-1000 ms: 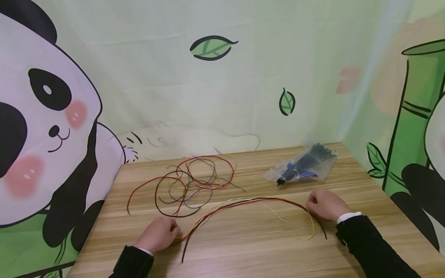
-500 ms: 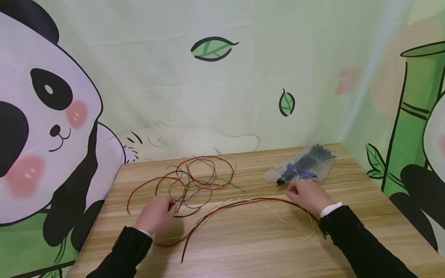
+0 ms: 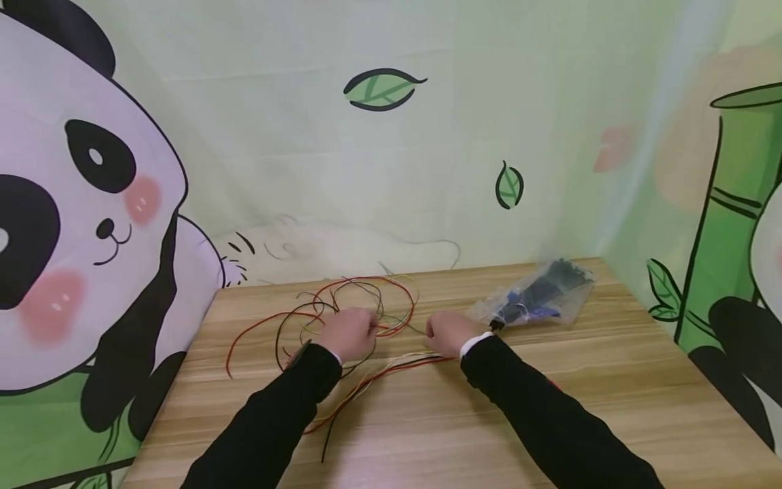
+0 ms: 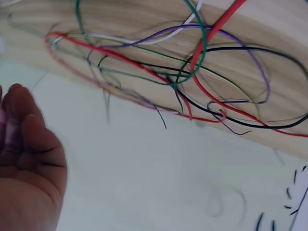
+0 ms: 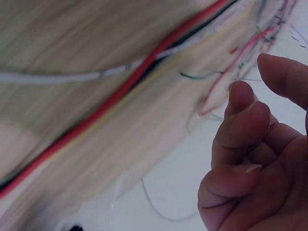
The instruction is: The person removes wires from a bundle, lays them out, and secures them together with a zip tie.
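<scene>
Many thin coloured wires lie on the wooden bench (image 3: 611, 367) in two groups: a loose tangle of wires (image 4: 174, 83) farther back and, nearer the person, a long bundle of wires (image 3: 380, 375) set roughly side by side. Judging by this layout, the separating looks partly done: the near bundle is apart, untied as far as it shows, while the tangle remains crossed and looped. The left hand (image 3: 349, 334) is above the tangle, and the right hand (image 3: 451, 334) is just beside it, over the bundle. Both have loosely bent fingers with nothing visible in them. Behind and to the right is a clear plastic bag (image 3: 540, 299) of dark strips. Only the head view shows it whole. The left wrist view reveals purple, green and white wires that the left hand partly hides from above; the right wrist view shows the right thumb apart from the fingers.
</scene>
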Demonstrator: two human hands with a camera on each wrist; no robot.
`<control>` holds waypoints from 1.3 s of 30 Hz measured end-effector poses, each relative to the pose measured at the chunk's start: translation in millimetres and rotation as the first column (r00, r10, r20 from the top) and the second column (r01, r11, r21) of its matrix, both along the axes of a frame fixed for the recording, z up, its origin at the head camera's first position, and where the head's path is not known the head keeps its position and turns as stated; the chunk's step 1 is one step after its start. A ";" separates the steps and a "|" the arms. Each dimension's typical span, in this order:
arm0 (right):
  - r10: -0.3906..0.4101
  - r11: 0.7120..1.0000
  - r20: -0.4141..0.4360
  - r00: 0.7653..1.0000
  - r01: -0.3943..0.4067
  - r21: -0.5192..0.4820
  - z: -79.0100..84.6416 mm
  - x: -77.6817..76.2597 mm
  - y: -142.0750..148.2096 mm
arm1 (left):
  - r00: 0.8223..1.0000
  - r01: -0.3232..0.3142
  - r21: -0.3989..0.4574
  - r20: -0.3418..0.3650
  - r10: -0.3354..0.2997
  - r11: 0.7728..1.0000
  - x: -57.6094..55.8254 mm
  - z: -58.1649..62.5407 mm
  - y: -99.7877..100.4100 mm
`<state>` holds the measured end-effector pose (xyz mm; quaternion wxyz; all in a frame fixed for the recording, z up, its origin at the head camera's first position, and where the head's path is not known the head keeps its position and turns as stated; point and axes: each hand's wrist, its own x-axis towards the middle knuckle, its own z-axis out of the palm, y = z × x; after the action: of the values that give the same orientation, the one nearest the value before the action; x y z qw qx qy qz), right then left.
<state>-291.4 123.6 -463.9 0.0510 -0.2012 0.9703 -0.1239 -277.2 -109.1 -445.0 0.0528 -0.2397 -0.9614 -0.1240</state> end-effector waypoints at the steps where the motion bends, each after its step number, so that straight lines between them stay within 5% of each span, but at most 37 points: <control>1: -0.004 1.000 -0.001 1.000 0.004 0.016 -3.9 -3.5 -3.2 | 0.999 0.025 -0.032 -0.019 -0.025 0.999 -3.6 -2.7 6.2; 7: -0.011 0.994 -0.038 0.999 0.015 0.106 -14.8 -15.8 -12.0 | 0.985 0.133 -0.159 -0.085 -0.147 0.978 -14.8 -17.3 37.6; 12: -0.046 0.987 -0.028 0.999 0.049 0.152 -19.1 -19.4 -15.6 | 0.978 0.125 -0.255 -0.132 -0.163 0.959 -16.4 -31.8 63.6; 18: -0.079 0.987 -0.011 0.997 0.080 0.141 -25.0 -21.7 -15.6 | 0.972 0.079 -0.346 -0.181 -0.149 0.935 -18.1 -33.3 82.6; 30: 0.050 0.997 -0.097 0.994 -0.055 -0.049 -7.5 -22.0 -11.4 | 0.993 0.023 -0.100 -0.112 -0.034 0.995 -33.9 -55.7 70.0; 39: 0.044 0.992 -0.059 0.997 -0.051 -0.114 7.8 -13.5 -1.0 | 1.000 0.019 0.010 0.004 -0.019 1.000 -43.2 -65.8 49.4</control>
<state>-304.9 122.7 -456.1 0.0146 -0.2302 0.9576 -0.1728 -320.3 -59.7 -510.8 0.0508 -0.2484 -0.9586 -0.1299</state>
